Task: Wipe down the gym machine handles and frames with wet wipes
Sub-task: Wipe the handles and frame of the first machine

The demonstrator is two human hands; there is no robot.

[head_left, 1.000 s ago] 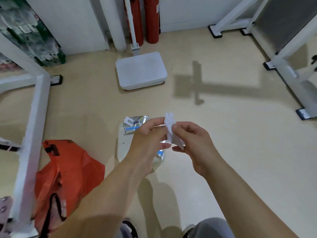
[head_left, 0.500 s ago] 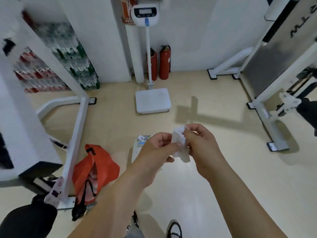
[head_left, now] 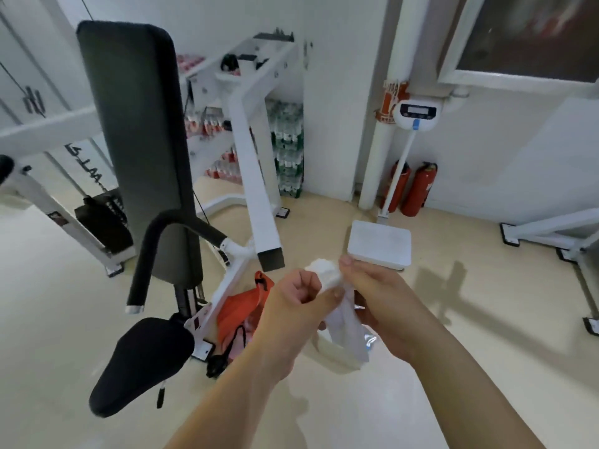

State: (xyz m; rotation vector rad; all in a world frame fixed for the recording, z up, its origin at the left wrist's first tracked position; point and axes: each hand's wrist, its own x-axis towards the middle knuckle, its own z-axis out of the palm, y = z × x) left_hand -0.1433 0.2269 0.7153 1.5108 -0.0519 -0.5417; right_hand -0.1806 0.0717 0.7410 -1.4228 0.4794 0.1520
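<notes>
Nearest the camera, both forearms reach forward. The left hand [head_left: 296,298] and the right hand [head_left: 377,294] both pinch a white wet wipe [head_left: 337,298], bunched at the top and hanging down between them over the floor [head_left: 421,384]. Just left of the hands stand a black seat [head_left: 142,361], a curved black handle [head_left: 168,244] and a tall back pad [head_left: 139,131] on a white frame [head_left: 256,176]. An orange bag [head_left: 240,306] lies at its foot. Farther off, a white scale [head_left: 379,243] and two red fire extinguishers [head_left: 418,189] stand by the wall.

Pale floor [head_left: 453,400] and what rests on it.
An orange bag [head_left: 240,306] lies beside the white machine frame [head_left: 256,176]; a white scale [head_left: 379,243] and two red extinguishers [head_left: 418,189] stand near the wall.
</notes>
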